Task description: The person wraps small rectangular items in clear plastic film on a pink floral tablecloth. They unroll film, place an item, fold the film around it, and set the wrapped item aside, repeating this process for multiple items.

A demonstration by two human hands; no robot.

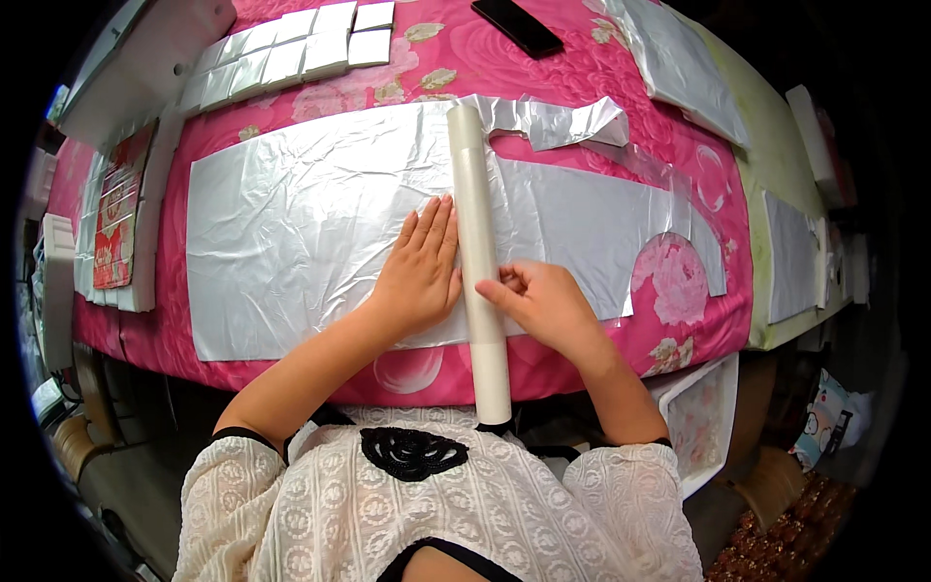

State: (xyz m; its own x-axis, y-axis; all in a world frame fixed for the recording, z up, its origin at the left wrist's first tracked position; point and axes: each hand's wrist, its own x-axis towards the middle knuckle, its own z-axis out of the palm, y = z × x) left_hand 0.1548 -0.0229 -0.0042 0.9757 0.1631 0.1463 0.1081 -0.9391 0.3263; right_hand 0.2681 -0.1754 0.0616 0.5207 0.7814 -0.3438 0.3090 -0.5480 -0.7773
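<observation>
Red, flat, patterned panel [118,218] lies on white stacked packs [142,276] between 9 and 10 o'clock. Two rows of white, rectangular, film-faced packs [284,60] stand at 11 o'clock on the counter [587,68], which is covered with pink floral cloth.

A large, wrinkled, silvery plastic sheet [262,233] lies flat across the centre, from 9 o'clock to 3 o'clock. Its right portion has curved cut-outs at 1 and 3 o'clock.

The left hand [417,276] rests palm down on the sheet, fingers extended and nearly together, just beside a long, smooth, cream cylinder [472,209]. The cylinder crosses the sheet from 12 to 6 o'clock; its near end projects past the counter edge.

A black, rectangular phone [517,26] lies near 12 o'clock. The right hand [543,301] is at the cylinder's right side: thumb on the cylinder, other fingers curled. Whether they pinch anything cannot be told.

A white plastic tub [716,417] sits below the counter at 4 o'clock.
</observation>
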